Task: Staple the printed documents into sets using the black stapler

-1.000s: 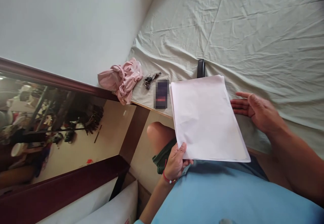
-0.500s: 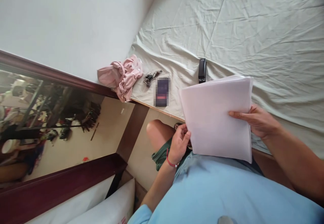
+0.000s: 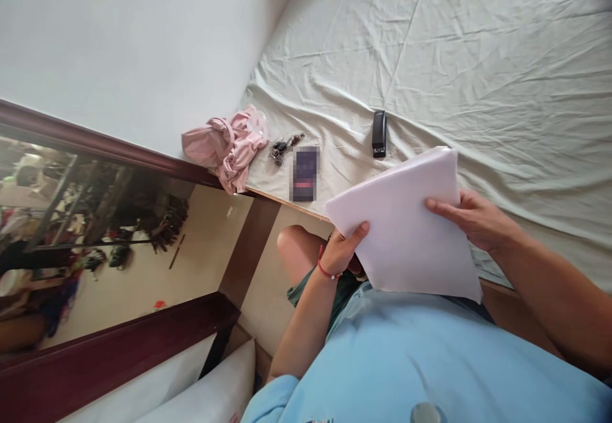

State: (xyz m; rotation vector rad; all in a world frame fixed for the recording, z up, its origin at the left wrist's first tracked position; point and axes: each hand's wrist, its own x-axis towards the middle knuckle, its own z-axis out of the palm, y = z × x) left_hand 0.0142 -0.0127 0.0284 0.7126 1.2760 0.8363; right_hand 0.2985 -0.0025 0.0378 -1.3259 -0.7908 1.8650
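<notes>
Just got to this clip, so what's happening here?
A person holds a stack of white paper over their lap, left hand at one edge and right hand at the other, both thumbs on top. Beyond it, a black stapler lies on the pale cloth, apart from both hands.

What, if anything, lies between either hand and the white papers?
Nothing visible does: the left hand and right hand both hold the white papers at opposite sides. The black stapler lies beyond their far edge, apart from both hands.
</notes>
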